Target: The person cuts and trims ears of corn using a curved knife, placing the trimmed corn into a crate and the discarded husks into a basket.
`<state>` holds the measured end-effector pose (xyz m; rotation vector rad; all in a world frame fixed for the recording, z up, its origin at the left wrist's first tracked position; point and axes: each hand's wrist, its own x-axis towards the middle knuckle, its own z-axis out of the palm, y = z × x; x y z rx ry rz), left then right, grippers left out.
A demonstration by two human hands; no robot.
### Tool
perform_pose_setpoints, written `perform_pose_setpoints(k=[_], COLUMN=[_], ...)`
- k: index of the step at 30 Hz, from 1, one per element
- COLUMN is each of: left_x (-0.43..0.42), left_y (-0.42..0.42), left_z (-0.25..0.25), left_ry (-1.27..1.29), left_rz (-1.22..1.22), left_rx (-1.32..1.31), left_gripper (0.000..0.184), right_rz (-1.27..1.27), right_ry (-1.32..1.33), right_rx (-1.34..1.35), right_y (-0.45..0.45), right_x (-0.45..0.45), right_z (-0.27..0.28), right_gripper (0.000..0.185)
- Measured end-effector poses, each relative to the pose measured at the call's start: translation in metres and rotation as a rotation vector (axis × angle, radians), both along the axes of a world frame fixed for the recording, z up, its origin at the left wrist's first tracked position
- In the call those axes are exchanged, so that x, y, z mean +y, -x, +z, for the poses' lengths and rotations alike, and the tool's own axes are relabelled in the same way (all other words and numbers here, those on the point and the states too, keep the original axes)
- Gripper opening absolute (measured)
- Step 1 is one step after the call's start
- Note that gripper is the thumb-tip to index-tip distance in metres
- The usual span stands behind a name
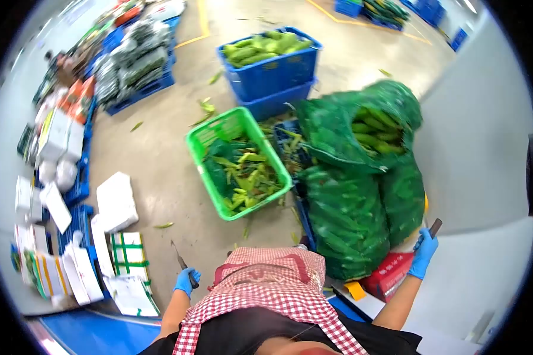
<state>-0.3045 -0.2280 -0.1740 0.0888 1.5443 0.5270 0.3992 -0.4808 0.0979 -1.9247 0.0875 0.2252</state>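
Observation:
Down at the left, my left hand (186, 280), in a blue glove, is closed around the dark handle of a knife (182, 260), its thin blade pointing up and away. Over on the right, my right hand (422, 255), also gloved in blue, grips a tool with a dark brown handle (435, 228); its other end cannot be made out. Beside that hand are large green mesh sacks (349, 219) packed with green produce. The top sack gapes open, showing green ears of corn in their husks (376, 130). A bright green crate (196, 160) holds loose husk leaves (251, 177).
Stacked blue crates (272, 83) stand ahead, the upper one full of green ears. A red box (391, 275) lies under the sacks by the white wall (479, 154). Foam boxes (116, 201) and loaded blue pallets (139, 94) line the left. Leaf scraps litter the floor.

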Motion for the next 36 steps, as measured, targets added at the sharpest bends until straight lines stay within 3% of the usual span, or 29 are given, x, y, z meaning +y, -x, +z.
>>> perform_pose_setpoints(k=[2, 6, 10, 15, 18, 21, 25, 28, 32, 36], left_x=[-0.022, -0.060, -0.084, -0.110, -0.121, -0.109, -0.047, 0.024, 0.149, 0.290], left_y=[0.057, 0.155, 0.207, 0.221, 0.218, 0.214, 0.223, 0.242, 0.275, 0.302], left_z=[-0.005, -0.006, -0.025, -0.033, -0.042, -0.045, -0.052, -0.038, -0.012, 0.009], left_ry=[0.042, 0.130, 0.125, 0.084, 0.208, 0.240, 0.217, 0.189, 0.121, 0.006], left_rz=[0.098, 0.218, 0.363, 0.494, 0.427, 0.403, 0.417, 0.419, 0.405, 0.390], left_rx=[0.063, 0.123, 0.043, -0.056, -0.054, -0.057, -0.029, 0.027, 0.082, 0.111], left_gripper=[0.012, 0.013, 0.010, 0.008, 0.011, 0.011, 0.012, 0.013, 0.015, 0.016], right_rz=[-0.020, 0.271, 0.562, 0.875, 0.974, 0.828, 0.854, 0.883, 0.888, 0.936], right_ry=[-0.112, -0.241, -0.224, -0.240, -0.055, -0.161, 0.053, 0.037, 0.060, 0.299], right_rx=[0.183, 0.489, 0.515, 0.265, 0.334, 0.431, 0.375, 0.468, 0.462, 0.388], right_y=[0.044, 0.128, 0.216, 0.301, 0.322, 0.358, 0.384, 0.392, 0.404, 0.429], right_x=[0.063, 0.162, 0.279, 0.401, 0.464, 0.527, 0.601, 0.664, 0.740, 0.794], right_z=[0.013, 0.005, -0.004, 0.000, -0.034, -0.042, -0.072, -0.088, -0.092, -0.085], right_gripper=[0.024, 0.030, 0.021, 0.013, 0.012, 0.015, 0.022, 0.021, 0.019, 0.028])
